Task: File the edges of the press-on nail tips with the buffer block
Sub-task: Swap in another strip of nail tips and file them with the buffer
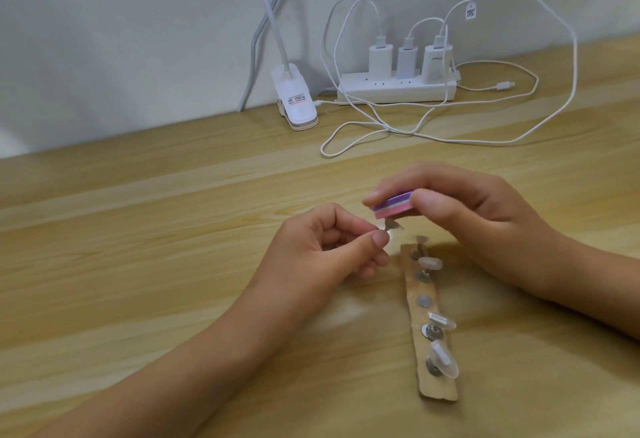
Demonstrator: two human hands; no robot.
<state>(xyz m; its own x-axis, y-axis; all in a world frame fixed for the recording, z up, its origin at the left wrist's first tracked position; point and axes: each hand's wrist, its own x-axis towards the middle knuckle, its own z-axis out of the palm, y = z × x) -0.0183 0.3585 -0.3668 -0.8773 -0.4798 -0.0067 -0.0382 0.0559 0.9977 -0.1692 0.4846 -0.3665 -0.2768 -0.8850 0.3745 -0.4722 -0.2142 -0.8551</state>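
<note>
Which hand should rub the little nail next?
Probably the right hand: it grips the buffer block just above the nail tip, while the left hand is busy pinching that tip.

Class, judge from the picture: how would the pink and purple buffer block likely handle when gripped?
The buffer block is probably light: the right hand holds it by fingertips alone. Its layered, foam-like look suggests slight give under pressure. Its flat faces make rolling unlikely.

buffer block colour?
Layered: purple on top, a thin white band, pink underneath. The buffer block shows best in the head view, in the right hand.
</note>
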